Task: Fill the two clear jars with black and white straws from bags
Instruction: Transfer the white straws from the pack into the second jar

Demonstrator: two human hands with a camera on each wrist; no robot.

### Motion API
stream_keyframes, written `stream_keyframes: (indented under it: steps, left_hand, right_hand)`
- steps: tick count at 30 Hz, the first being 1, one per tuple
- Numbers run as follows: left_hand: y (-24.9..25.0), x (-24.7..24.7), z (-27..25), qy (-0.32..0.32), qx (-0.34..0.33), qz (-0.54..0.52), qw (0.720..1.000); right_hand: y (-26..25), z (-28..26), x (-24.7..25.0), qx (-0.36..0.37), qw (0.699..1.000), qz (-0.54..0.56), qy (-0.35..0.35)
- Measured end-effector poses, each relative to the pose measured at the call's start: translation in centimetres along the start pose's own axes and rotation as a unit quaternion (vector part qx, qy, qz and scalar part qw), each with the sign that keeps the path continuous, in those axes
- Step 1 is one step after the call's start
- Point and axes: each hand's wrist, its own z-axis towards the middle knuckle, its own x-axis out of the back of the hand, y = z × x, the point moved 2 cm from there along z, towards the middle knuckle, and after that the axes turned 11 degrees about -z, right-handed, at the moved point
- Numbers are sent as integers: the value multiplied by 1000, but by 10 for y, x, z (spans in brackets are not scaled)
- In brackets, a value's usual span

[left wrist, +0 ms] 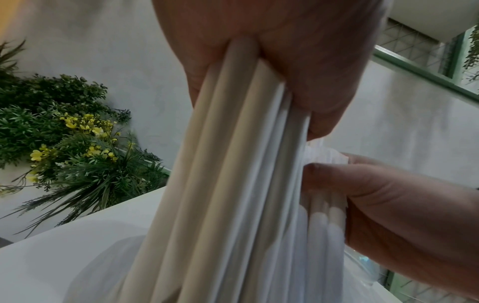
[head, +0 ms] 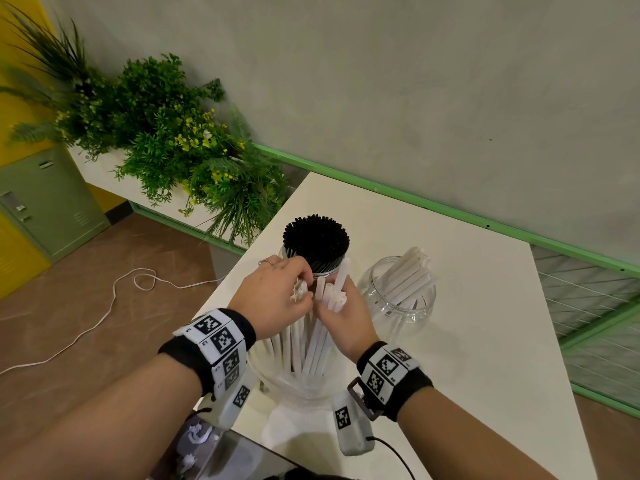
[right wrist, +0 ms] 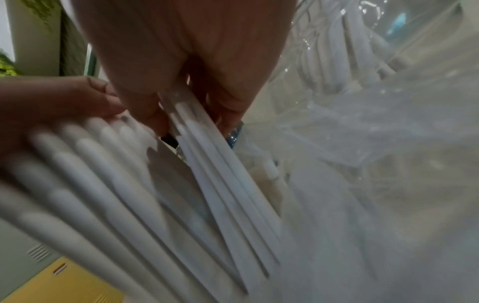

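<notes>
Head view: left hand and right hand, knuckles up, fingers curled, each grip white straws rising from a clear bag at the table's near edge.

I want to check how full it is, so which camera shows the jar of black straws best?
The head view: the jar of black straws shows packed, behind both hands. The wrist views show only white straws, hands and clear plastic.

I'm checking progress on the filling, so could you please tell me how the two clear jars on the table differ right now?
The far jar is packed tight with black straws standing upright. The right jar holds only a few white straws, leaning loosely with room to spare. The far jar sits behind the left hand and right hand; the right jar stands clear of them. Both are clear, lidless and upright on the white table.
</notes>
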Motion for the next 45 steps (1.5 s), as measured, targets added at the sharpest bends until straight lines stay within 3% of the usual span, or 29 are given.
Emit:
stream_keyframes:
  steps: [2, 6, 12, 16, 26, 32, 37, 45]
  left_hand:
    - [-1, -1, 0, -6, -7, -4, 1000]
    - [-5, -3, 1, -16, -32, 11, 999]
    - [-9, -4, 3, -13, -45, 31, 998]
    - [-7, -5, 5, -5, -57, 27, 998]
    - [-14, -4, 5, 4, -62, 12, 998]
    - [-11, -5, 5, 8, -62, 7, 998]
    - [-10, -5, 5, 9, -66, 7, 998]
    - [-7, -6, 5, 16, -60, 20, 998]
  right_hand:
    - [-1, -3, 2, 38, 997, -53, 41]
    - [0, -9, 6, 119, 985, -112, 57]
    - [-3, -11, 13, 163, 972, -127, 107]
    - [0, -10, 12, 202, 954, -192, 114]
    - [19, -20, 9, 140, 964, -178, 137]
    - [25, -27, 5, 161, 956, -215, 120]
    - [14, -22, 10, 81, 985, -86, 126]
    - [-29, 2, 35, 112, 986, 24, 119]
